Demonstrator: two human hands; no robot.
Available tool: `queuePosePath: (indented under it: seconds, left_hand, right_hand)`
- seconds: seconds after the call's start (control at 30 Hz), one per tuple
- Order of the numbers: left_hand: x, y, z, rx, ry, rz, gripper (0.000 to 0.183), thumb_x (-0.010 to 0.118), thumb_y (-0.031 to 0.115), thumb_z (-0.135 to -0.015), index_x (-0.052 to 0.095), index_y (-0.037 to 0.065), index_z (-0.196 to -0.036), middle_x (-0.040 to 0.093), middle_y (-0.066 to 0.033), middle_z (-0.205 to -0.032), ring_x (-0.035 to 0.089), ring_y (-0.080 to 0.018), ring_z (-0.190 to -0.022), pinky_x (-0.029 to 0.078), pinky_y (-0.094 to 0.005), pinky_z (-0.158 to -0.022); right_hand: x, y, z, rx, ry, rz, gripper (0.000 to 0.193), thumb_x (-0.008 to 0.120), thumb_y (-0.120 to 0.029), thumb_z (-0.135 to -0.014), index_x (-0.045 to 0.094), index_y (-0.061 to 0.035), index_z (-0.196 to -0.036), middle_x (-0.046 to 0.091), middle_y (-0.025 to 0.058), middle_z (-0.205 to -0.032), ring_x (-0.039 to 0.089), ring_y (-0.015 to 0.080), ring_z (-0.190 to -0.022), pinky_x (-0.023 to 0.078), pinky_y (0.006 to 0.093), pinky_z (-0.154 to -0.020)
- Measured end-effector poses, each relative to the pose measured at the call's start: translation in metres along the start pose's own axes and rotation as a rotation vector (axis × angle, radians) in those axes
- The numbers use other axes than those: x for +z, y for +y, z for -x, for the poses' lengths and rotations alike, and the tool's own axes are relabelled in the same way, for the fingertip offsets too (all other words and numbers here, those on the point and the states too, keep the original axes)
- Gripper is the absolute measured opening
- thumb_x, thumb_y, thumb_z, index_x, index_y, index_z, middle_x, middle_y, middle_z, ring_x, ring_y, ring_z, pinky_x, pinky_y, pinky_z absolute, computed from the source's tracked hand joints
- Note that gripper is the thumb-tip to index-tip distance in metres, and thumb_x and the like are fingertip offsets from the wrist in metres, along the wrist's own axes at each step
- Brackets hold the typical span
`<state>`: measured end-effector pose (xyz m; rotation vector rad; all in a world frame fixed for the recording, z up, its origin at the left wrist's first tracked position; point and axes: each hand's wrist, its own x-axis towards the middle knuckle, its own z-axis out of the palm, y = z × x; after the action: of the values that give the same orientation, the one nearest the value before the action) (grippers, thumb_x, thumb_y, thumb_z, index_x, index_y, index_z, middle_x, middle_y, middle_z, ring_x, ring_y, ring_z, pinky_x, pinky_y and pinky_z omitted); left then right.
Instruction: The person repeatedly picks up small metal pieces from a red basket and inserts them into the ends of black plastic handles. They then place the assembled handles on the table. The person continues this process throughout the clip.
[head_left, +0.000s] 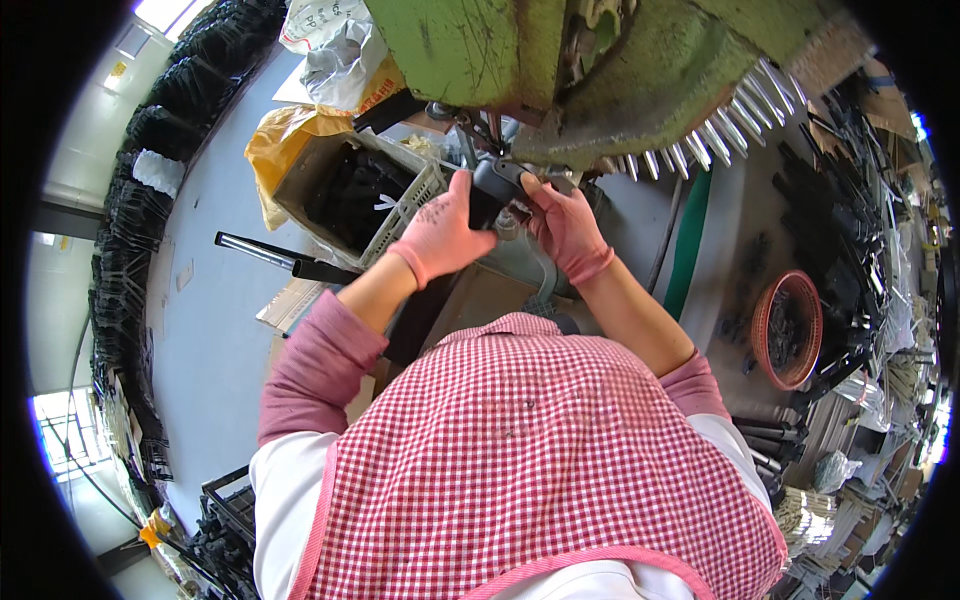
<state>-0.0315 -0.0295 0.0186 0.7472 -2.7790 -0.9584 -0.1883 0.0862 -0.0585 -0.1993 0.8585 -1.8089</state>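
Note:
Both of my hands wear pink gloves and meet under the green machine's head. Between them sits a dark grey, rounded plastic part [497, 181] with a small hole in its face. My left hand [445, 232] grips it from the left side, with a darker piece running down beside the palm. On the other side my right hand [572, 228] pinches its right end, thumb on top; the other fingers are curled beneath and partly hidden. Metal tooling [467, 148] of the machine stands right behind the part.
The green machine [470, 55] fills the top. A crate [405, 215] of black parts and a yellow bag [270, 165] lie left, near a chrome-and-black tube [265, 250]. Chrome tubes [735, 120] line up at upper right. An orange basket [760, 325] holds dark pieces.

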Motion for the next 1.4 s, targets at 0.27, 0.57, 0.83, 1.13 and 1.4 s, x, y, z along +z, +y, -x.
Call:
queuePosePath:
  seconds: [0.27, 0.57, 0.83, 1.13, 1.4]
  left_hand:
    - [0.011, -0.022, -0.016, -0.123, -0.246, -0.067, 0.075, 0.075, 0.031, -0.076, 0.033, -0.01, -0.124, 0.064, -0.0326, -0.106, 0.064, -0.0441, -0.103, 0.051, -0.0449, -0.089]
    - [0.007, -0.029, -0.021, -0.043, -0.274, -0.097, 0.07, 0.074, 0.029, -0.077, 0.034, -0.009, -0.119, 0.066, -0.0327, -0.1, 0.065, -0.0455, -0.098, 0.052, -0.0461, -0.087]
    - [0.01, -0.034, -0.019, -0.073, -0.26, -0.045, 0.071, 0.075, 0.031, -0.076, 0.037, -0.01, -0.118, 0.064, -0.0338, -0.106, 0.063, -0.0457, -0.106, 0.05, -0.0457, -0.09]
    - [-0.022, -0.016, -0.013, 0.157, -0.128, -0.106, 0.065, 0.074, 0.029, -0.075, 0.035, -0.006, -0.114, 0.065, -0.0333, -0.097, 0.064, -0.0474, -0.096, 0.052, -0.049, -0.082]
    - [0.032, 0.015, 0.026, 0.554, -0.419, -0.069, 0.083, 0.074, 0.031, -0.076, 0.033, -0.006, -0.138, 0.058, -0.0311, -0.116, 0.059, -0.0442, -0.108, 0.05, -0.0456, -0.091]
  right_hand:
    - [0.007, 0.024, 0.002, -0.162, 0.213, 0.126, 0.018, 0.072, -0.019, -0.091, 0.06, -0.0067, -0.097, 0.063, -0.0015, -0.089, 0.062, 0.0099, -0.078, 0.052, 0.0252, -0.071]
    - [0.002, 0.032, 0.003, -0.19, 0.303, 0.101, 0.016, 0.07, -0.009, -0.091, 0.063, 0.0025, -0.1, 0.064, 0.0021, -0.091, 0.062, 0.0088, -0.081, 0.049, 0.023, -0.07]
    - [-0.007, 0.035, 0.002, -0.194, 0.274, 0.083, 0.015, 0.063, -0.005, -0.095, 0.059, 0.0056, -0.104, 0.065, 0.0077, -0.099, 0.066, 0.0164, -0.093, 0.054, 0.0283, -0.084]
    - [0.03, 0.018, 0.022, -0.374, 0.131, 0.007, 0.018, 0.071, -0.015, -0.091, 0.061, -0.0041, -0.101, 0.065, 0.0048, -0.094, 0.065, 0.0158, -0.088, 0.056, 0.032, -0.078]
    - [-0.044, 0.073, 0.114, -0.006, 0.185, -0.389, 0.034, 0.071, -0.024, -0.09, 0.064, -0.0009, -0.114, 0.067, 0.0115, -0.113, 0.066, 0.0287, -0.102, 0.05, 0.0439, -0.1]
